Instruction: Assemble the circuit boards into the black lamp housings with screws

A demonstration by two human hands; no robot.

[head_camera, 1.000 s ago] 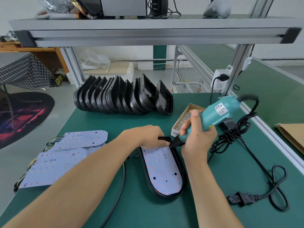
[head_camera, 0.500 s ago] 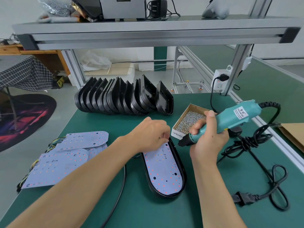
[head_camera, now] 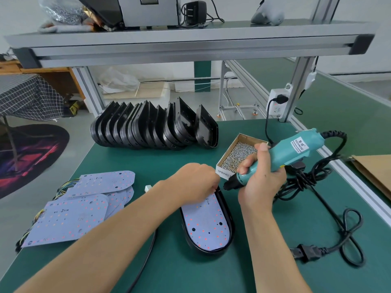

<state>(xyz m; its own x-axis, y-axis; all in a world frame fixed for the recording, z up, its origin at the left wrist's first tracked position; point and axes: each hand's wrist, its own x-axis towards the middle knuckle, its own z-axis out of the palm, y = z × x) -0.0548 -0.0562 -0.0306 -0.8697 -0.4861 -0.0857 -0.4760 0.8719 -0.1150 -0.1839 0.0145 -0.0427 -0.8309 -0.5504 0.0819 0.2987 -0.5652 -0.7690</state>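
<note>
Our right hand [head_camera: 261, 182] grips the driver [head_camera: 281, 157] — tip just right of the board's [head_camera: 206, 223] far end, where our left hand's [head_camera: 195, 182] curled fingers sit — contents unseen.

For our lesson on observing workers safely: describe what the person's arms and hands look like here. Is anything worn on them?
Both forearms are bare to the frame's edge: no sleeves show. The left hand and right hand wear no gloves, and no rings, watch or wrist strap can be seen. Nails look short and unpainted.

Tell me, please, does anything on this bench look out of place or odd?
One thing: a black power plug lies loose on the green mat, its cord knotted, connected to nothing. The row of black housings leans but looks orderly. Nothing appears spilled or damaged.
</note>
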